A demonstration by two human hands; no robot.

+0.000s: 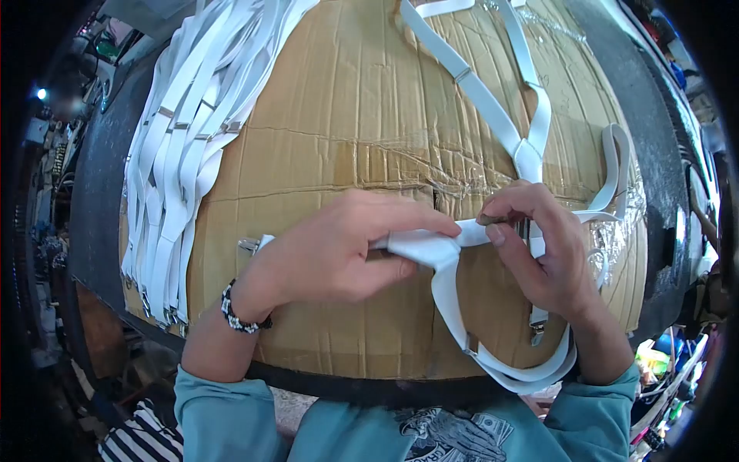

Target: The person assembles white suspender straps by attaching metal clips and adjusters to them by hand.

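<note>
White elastic suspenders (423, 248) lie across the cardboard in front of me, with their strap junction under my left hand (339, 242). That hand has its thumb and fingers closed around the junction. One strap loops down past the cardboard's near edge, with a metal slider on it. My right hand (543, 246) pinches a small brownish piece (491, 220) between thumb and fingertips, right above the white strap; its kind is too small to tell. A metal clip (537, 333) hangs from a strap below the right hand. Another metal clip (249, 245) shows left of my left hand.
A thick pile of white suspenders (173, 169) with metal sliders and clips lies on the left. Another pair of suspenders (528, 154) stretches away at the upper right. Creased, taped cardboard (339, 100) covers the dark table (96, 200). Assorted clutter surrounds the table.
</note>
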